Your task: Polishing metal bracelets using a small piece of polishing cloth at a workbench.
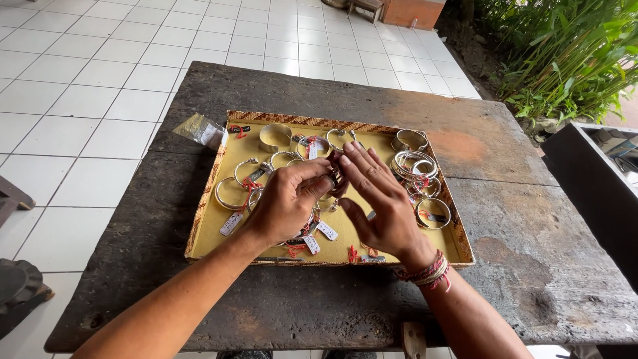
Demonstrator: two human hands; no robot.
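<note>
Single head view, steeply down (close) onto tray (206, 219) and table (518, 219).

You're looking at small white rectangular tags (232, 223) on red strings lying across the yellow tray (458, 247), and a clear plastic packet (199, 129) sitting by its far-left corner.

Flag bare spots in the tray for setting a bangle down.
Free: tray lining at the front left, left of the left hand, below the tagged bangles. Crowded: back row and right side, stacked bangles beside the right hand.
</note>
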